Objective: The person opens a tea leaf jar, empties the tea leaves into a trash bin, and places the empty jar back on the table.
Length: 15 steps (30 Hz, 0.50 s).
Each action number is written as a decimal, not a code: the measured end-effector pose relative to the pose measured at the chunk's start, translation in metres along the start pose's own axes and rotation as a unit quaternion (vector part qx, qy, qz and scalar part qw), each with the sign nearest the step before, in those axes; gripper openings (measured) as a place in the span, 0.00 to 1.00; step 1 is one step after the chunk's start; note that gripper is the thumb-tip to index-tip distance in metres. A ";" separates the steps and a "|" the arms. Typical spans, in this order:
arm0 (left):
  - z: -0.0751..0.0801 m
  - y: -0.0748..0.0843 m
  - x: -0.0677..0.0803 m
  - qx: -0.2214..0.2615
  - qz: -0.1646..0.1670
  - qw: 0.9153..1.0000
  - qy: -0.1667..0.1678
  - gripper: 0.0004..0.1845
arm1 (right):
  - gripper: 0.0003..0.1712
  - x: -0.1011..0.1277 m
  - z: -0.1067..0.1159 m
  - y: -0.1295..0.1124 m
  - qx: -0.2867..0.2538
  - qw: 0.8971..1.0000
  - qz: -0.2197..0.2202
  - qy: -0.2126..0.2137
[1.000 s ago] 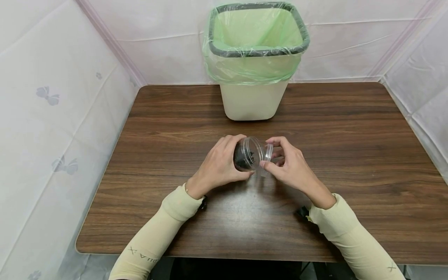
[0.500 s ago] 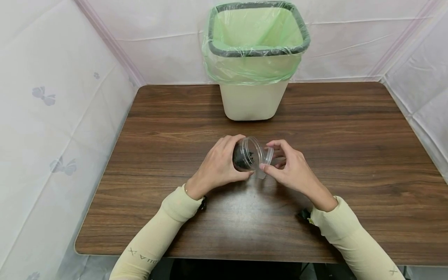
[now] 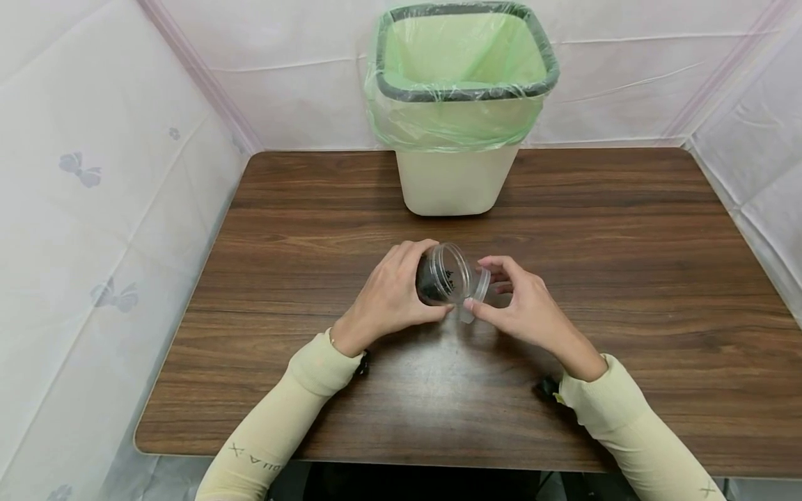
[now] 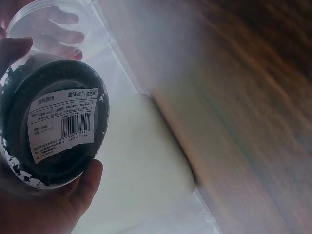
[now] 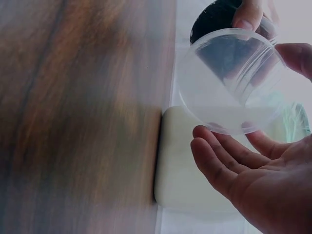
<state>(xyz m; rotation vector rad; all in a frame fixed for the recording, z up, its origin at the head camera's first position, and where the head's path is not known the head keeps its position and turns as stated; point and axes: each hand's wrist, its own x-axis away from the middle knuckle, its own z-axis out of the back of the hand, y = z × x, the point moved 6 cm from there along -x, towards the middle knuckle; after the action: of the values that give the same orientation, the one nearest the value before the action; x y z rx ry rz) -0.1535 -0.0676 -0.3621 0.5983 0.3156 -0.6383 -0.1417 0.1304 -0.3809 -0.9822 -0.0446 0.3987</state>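
Note:
My left hand [image 3: 391, 292] grips a clear plastic jar [image 3: 432, 282] partly filled with small dark bits. The jar is tipped on its side, its mouth toward the right. In the left wrist view a white barcode label [image 4: 63, 122] covers the middle of the jar's base. My right hand [image 3: 523, 303] pinches a clear round lid [image 3: 481, 284] by its edge between thumb and fingers. The lid is tilted close beside the jar's mouth; whether they touch I cannot tell. Through the see-through lid [image 5: 229, 83] in the right wrist view, part of the jar shows.
A cream waste bin [image 3: 454, 182] with a green plastic liner stands at the back of the brown wooden table [image 3: 301, 229], beyond both hands. White sheeting [image 3: 94, 229] hangs along the back and sides.
My right hand has come slightly down toward me, and the lid has tilted a little. The left hand and the jar have hardly moved.

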 end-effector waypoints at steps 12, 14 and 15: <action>0.001 0.000 0.002 0.005 0.006 1.000 -0.004 0.48 | 0.46 0.005 -0.005 0.011 0.055 0.998 -0.028 -0.033; 0.002 0.000 0.001 0.006 0.005 1.000 -0.004 0.48 | 0.47 0.006 -0.005 0.013 0.053 0.997 -0.032 -0.037; 0.002 0.000 0.001 0.006 0.004 1.000 -0.003 0.48 | 0.47 0.007 -0.005 0.014 0.054 0.997 -0.033 -0.038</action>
<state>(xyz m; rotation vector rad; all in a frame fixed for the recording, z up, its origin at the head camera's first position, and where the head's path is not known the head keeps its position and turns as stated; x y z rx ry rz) -0.1524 -0.0689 -0.3609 0.6080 0.3035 -0.6340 -0.1386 0.1355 -0.3959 -0.8562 -0.1217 0.3736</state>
